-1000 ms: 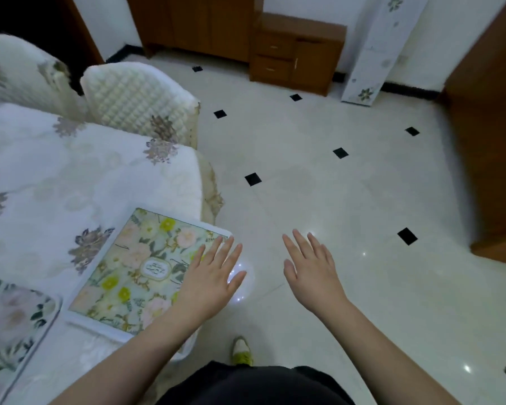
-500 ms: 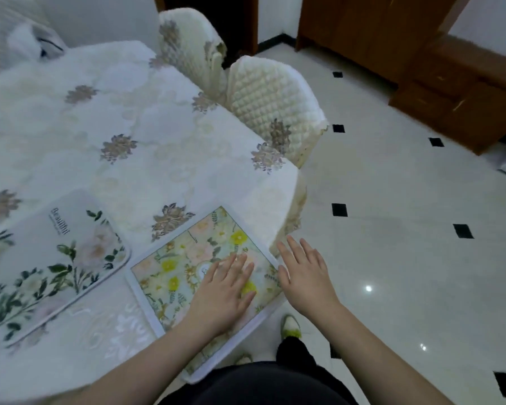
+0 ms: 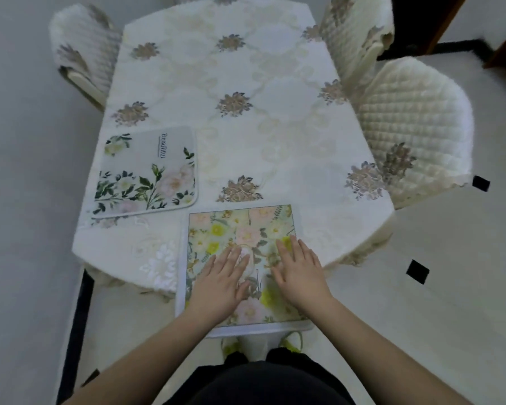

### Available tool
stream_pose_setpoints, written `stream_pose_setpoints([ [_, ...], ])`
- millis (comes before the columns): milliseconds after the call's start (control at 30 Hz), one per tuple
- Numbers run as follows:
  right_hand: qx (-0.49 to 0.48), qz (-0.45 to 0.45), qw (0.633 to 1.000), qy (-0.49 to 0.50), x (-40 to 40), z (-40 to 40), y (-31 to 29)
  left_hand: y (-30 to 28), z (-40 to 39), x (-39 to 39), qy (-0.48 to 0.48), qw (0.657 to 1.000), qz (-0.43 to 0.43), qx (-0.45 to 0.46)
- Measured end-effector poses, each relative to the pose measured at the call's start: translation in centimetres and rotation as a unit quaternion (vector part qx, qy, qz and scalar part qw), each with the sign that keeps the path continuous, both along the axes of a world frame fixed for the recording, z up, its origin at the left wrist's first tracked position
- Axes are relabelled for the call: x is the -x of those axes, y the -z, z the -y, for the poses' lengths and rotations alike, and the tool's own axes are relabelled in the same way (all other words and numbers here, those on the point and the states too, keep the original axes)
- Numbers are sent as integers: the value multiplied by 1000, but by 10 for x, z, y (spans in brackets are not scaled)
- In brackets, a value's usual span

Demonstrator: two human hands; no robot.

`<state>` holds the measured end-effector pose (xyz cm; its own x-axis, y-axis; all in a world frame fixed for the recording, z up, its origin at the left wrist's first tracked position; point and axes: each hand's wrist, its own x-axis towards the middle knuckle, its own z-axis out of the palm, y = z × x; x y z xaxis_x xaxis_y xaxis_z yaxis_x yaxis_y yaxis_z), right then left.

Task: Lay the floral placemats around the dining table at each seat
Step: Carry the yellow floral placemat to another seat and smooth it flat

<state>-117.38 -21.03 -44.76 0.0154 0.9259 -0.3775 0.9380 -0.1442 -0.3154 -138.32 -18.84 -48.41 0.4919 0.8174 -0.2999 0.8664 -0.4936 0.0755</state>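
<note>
Right hand (image 3: 300,273) now flat on placemat (image 3: 240,229), beside left hand (image 3: 221,283)

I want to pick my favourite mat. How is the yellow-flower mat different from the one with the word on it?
The yellow mat is covered all over with flowers; the word mat is mostly pale, with green leaves along one side. The yellow mat has square corners and hangs over the table edge; the word mat has rounded corners and lies fully on it. The left hand and right hand press the yellow mat; nothing touches the word mat. Both are floral.
</note>
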Motion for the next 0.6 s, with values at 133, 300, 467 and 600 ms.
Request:
stream_pose_setpoints([
  [133,-21,29,999,-40,8,-10,12,-1,1,11,-75,997,14,2],
  [300,-28,55,998,-33,4,-10,25,8,1,37,-106,994,20,13],
  [467,-10,81,996,-37,-8,-4,35,16,9,57,-180,982,47,31],
  [600,8,97,995,-11,-5,-4,33,15,12,62,-282,955,86,46],
])
